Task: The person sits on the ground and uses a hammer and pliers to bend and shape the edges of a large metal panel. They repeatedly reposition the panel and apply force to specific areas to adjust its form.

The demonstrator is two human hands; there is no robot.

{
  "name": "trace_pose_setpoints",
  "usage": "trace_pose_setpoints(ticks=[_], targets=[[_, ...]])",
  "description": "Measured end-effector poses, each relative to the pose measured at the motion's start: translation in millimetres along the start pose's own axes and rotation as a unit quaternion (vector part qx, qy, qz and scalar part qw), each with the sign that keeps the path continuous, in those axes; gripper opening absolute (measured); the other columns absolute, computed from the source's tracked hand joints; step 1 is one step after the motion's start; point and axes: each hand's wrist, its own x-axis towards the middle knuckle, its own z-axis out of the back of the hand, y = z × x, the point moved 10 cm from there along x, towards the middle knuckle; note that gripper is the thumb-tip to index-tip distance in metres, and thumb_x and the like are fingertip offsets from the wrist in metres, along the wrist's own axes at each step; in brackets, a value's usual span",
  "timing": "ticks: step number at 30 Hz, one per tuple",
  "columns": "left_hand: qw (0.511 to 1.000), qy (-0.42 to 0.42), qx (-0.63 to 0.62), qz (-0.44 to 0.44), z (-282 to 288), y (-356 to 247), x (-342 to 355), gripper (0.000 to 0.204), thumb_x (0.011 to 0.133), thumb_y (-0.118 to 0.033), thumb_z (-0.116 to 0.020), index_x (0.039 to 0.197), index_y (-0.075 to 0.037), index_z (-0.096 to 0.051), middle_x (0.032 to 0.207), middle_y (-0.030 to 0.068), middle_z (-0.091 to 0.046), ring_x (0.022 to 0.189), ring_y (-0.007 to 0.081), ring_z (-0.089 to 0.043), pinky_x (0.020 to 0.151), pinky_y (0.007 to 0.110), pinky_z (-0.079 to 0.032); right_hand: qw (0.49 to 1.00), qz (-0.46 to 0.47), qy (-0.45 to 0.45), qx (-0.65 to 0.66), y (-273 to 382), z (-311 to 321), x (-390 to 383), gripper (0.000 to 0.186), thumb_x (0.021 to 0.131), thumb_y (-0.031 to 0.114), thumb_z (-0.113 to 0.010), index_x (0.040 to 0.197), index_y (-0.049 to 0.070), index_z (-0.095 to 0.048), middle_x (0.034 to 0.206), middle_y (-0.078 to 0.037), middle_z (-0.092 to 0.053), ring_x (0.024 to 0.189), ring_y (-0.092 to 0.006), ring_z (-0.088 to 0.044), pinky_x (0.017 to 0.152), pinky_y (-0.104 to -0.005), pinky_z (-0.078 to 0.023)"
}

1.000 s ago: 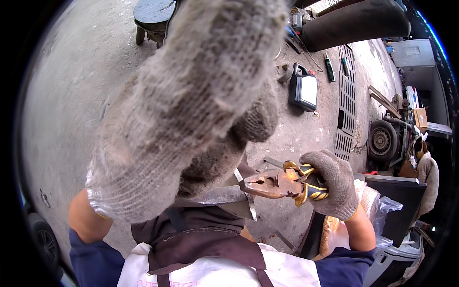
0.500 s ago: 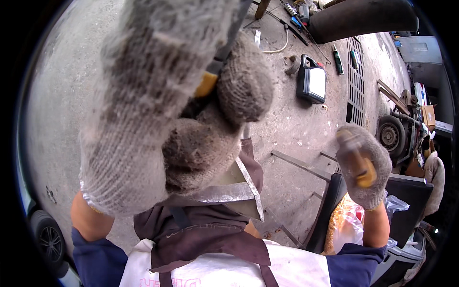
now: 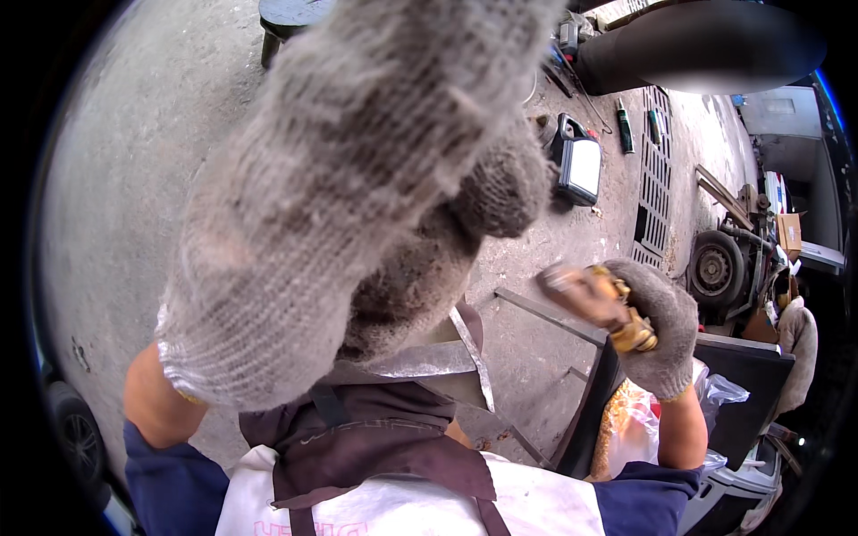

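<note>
My gloved left hand [image 3: 349, 196] fills the upper middle, close to the camera and blurred, fingers curled round something that is hidden. Below it, a bent strip of bright sheet metal [image 3: 402, 364] lies over the dark brown apron [image 3: 384, 473] at my lap. On the right, my gloved right hand [image 3: 657, 339] grips pliers [image 3: 599, 299] with rusty jaws and yellow handles, blurred, jaws pointing up and left.
Farther off on the floor are a black jug [image 3: 579, 170] with a white label, tubes [image 3: 625, 129] and a drain grate [image 3: 654, 170]. A wheel [image 3: 713, 268], a metal frame [image 3: 545, 313] and plastic bags [image 3: 719, 397] are at the right; a stool [image 3: 290, 13] stands at the top.
Since half a second ago my left hand has tilted rightward, covering the dark-and-yellow item seen between its fingers. My right hand has moved left and slightly down, turning the pliers' jaws leftward.
</note>
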Motion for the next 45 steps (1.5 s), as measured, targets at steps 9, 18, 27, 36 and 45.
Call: trace_pose_setpoints(ticks=[9,18,27,36,45], targets=[[1.0,-0.011,-0.006,0.005,3.7,3.3,-8.2,0.048,0.097,-0.038,-0.052,0.129,-0.001,-0.051,0.099,0.0088,-0.063,0.067,0.0095,-0.061,0.056,0.022,-0.054,0.993,-0.092,0.07,-0.033,-10.6,-7.8,-12.1,0.042,0.065,0.024,-0.08,0.1,0.006,-0.067,0.075,-0.011,-0.062,0.066,-0.0312,-0.063,0.059,-0.0369,-0.048],[1.0,-0.023,0.001,-0.003,5.6,-2.0,-14.2,0.049,0.097,-0.039,-0.052,0.128,-0.001,-0.051,0.098,0.0085,-0.063,0.066,0.0094,-0.06,0.055,0.022,-0.053,0.937,-0.053,0.295,-0.18,4.1,-29.2,-5.8,0.039,0.07,0.017,-0.081,0.103,0.002,-0.066,0.089,-0.014,-0.068,0.076,-0.0283,-0.069,0.068,-0.0336,-0.053],[1.0,-0.025,0.001,-0.008,6.0,-6.0,-18.0,0.049,0.097,-0.04,-0.052,0.127,-0.001,-0.052,0.097,0.0083,-0.063,0.065,0.0092,-0.06,0.054,0.022,-0.053,0.931,-0.022,0.322,-0.167,11.0,-35.6,-6.1,0.043,0.07,0.013,-0.082,0.108,0.001,-0.065,0.093,-0.016,-0.07,0.081,-0.0263,-0.071,0.072,-0.0341,-0.055],[0.999,-0.036,-0.009,-0.014,10.2,-8.7,-25.8,0.05,0.097,-0.041,-0.052,0.127,-0.001,-0.052,0.096,0.008,-0.063,0.064,0.009,-0.059,0.053,0.022,-0.052,0.964,0.016,0.208,-0.162,17.8,-25.7,-4.5,0.04,0.068,0.022,-0.079,0.105,0.008,-0.068,0.07,-0.009,-0.059,0.061,-0.0274,-0.062,0.054,-0.0386,-0.046],[0.999,-0.032,-0.022,-0.022,4.5,-8.6,-27.1,0.05,0.096,-0.042,-0.052,0.126,-0.002,-0.052,0.095,0.0077,-0.062,0.063,0.0088,-0.058,0.052,0.022,-0.052,0.975,-0.001,0.154,-0.162,19.2,-6.2,3.2,0.038,0.067,0.016,-0.077,0.102,0.003,-0.068,0.08,-0.013,-0.064,0.066,-0.0327,-0.063,0.059,-0.0385,-0.047]])
